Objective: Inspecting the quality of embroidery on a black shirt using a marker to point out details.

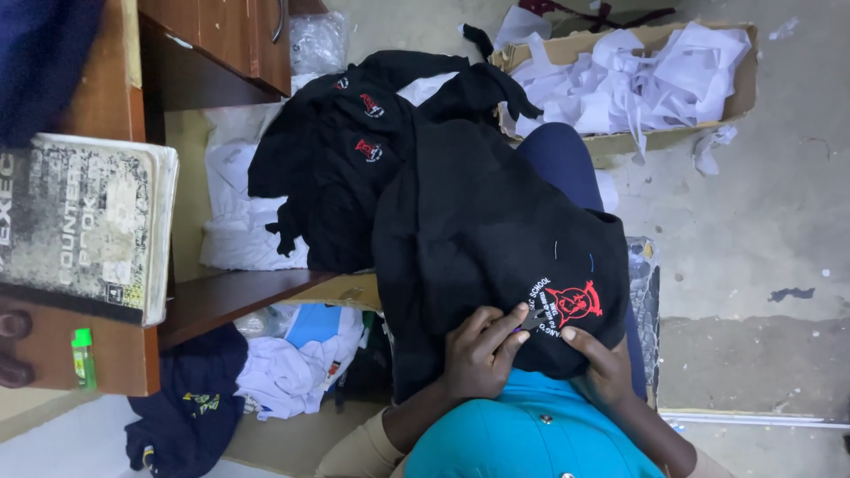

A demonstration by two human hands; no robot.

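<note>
Your left hand (478, 354) rests on a black garment (478, 230) draped over your lap, its fingers (500, 323) curled narrowly around a small tool (534, 320), seemingly a thread snipper, though too little of it shows to be sure. Your right hand (602, 367) lies just beside it, the thumb pressing the cloth flat right under the embroidered badge (571, 304), a red and white emblem stitched near the garment's lower edge. The right fingers are mostly tucked under the cloth, so you cannot tell how far they are spread; they seem to pinch the fabric. The tool's tip touches the cloth at the edge of the badge, between your two hands.

Beyond your knees, a pile of more black garments (341, 159) with the same kind of red badge lies heaped against a wooden shelf (239, 296), resting on white cloth (235, 221). A cardboard box (748, 80) full of white fabric scraps stands on the concrete floor (744, 230), well apart from your hands. A worn ledger book (84, 226) sits on the wooden surface (119, 354), with a small green lighter (83, 357) near it. Below the shelf lie a navy garment (190, 407) and crumpled white and blue cloth (301, 358).
</note>
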